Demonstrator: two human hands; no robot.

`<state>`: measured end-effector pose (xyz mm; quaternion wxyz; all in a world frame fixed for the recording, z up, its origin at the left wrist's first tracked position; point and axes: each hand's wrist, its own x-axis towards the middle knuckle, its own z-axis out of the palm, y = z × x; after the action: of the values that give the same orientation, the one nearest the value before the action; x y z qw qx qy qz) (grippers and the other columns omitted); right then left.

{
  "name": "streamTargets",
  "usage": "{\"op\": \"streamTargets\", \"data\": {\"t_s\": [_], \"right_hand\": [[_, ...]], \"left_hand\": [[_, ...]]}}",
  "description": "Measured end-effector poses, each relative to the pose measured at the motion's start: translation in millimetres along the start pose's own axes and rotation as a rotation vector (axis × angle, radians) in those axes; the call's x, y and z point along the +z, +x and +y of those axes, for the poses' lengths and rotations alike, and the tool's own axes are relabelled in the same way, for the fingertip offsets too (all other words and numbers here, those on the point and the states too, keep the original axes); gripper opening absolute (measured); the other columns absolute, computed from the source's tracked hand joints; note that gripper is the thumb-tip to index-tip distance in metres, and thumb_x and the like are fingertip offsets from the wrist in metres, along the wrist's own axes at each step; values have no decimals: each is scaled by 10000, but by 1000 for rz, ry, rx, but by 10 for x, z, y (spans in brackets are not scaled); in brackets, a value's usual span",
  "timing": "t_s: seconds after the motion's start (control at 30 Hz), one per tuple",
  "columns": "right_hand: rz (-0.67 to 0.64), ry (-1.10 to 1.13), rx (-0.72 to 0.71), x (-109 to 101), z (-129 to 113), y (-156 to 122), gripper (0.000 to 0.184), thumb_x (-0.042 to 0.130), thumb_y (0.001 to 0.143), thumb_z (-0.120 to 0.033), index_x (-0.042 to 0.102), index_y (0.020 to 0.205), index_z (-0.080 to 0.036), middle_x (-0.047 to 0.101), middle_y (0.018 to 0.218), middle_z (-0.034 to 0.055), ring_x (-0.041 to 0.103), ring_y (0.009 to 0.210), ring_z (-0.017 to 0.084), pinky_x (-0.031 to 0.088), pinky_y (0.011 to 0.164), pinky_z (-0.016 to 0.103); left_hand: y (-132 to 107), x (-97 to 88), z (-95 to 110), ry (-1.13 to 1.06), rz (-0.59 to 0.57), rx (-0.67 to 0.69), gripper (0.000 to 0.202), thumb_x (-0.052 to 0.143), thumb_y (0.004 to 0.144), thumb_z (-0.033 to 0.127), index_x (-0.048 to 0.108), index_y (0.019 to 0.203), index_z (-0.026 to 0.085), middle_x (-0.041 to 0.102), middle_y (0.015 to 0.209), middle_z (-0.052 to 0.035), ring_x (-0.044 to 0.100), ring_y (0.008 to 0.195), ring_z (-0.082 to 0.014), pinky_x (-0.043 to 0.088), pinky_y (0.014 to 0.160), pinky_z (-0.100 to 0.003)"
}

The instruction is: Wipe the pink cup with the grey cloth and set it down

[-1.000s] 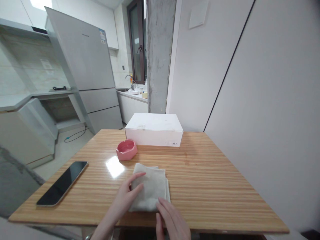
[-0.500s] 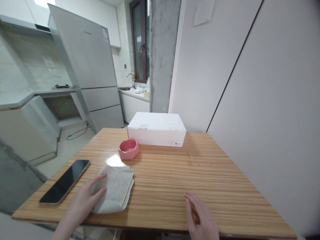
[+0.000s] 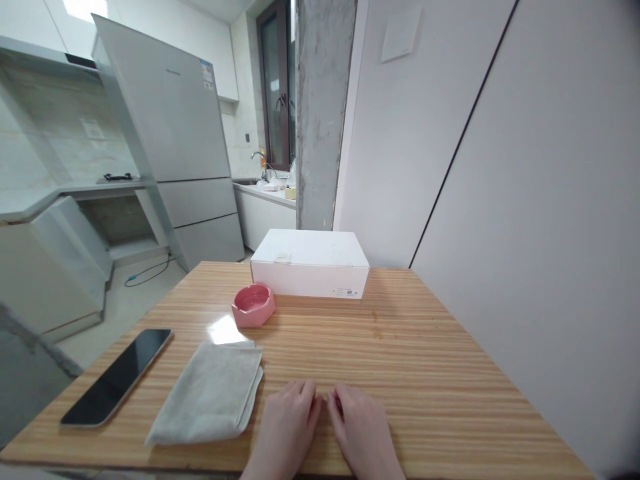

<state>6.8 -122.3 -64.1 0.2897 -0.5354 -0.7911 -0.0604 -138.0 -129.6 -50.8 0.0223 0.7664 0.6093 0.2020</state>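
Observation:
My left hand point(image 3: 290, 420) rests on the wooden table near its front edge, fingers curled in and pressed together. Beside it, a small gap apart, lies my right hand point(image 3: 359, 420), curled the same way. I see nothing held in either. A folded grey cloth point(image 3: 210, 393) lies flat just left of my left hand, not touching it. Further left is a black-screened smartphone point(image 3: 120, 377). Beyond the cloth stands a pink ashtray point(image 3: 253, 307), near the front left corner of a closed white box point(image 3: 310, 267).
The wood-grain table point(image 3: 425, 373) narrows towards the back. A pale wall panel point(image 3: 525, 233) runs along its right side. Behind stand a grey fridge point(image 3: 167, 133), a concrete pillar point(image 3: 323, 120) and a counter with a faucet point(image 3: 260, 160).
My left hand has left the cloth and moved right, beside my right hand, its fingers now curled. My right hand has shifted slightly left. The view has moved slightly.

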Motion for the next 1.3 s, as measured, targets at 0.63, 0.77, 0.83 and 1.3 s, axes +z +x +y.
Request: {"op": "streamTargets", "data": {"t_s": [0.63,0.77,0.83,1.3], "right_hand": [[-16,72,-23,37,26,-67,306,306,964,-252,468,706,-232,573,625,-5,560,567,156,304,552,262],[-4,79,-17,25,17,-59,321,303,968,-257,465,692,-230,568,616,-8,555,563,148,301,546,257],[-1,80,-17,19,12,-58,321,305,968,-255,467,692,-228,569,617,-9,555,564,145,300,546,254],[-109,91,18,14,9,-70,264,369,918,-176,497,693,-225,587,661,-2,570,620,169,310,582,272]], "left_hand": [[-51,62,-48,-39,23,25,183,442,871,166,520,715,224,631,708,6,607,682,-179,362,595,-279],[-45,31,-34,-40,1,31,212,402,885,161,530,729,225,634,723,2,608,695,-186,372,606,-289],[-47,17,-23,-37,-8,31,226,384,885,148,536,737,225,635,728,0,608,700,-186,377,616,-291],[-54,46,-33,-27,6,24,198,402,875,141,524,741,220,634,724,-1,611,697,-179,376,600,-283]]}}
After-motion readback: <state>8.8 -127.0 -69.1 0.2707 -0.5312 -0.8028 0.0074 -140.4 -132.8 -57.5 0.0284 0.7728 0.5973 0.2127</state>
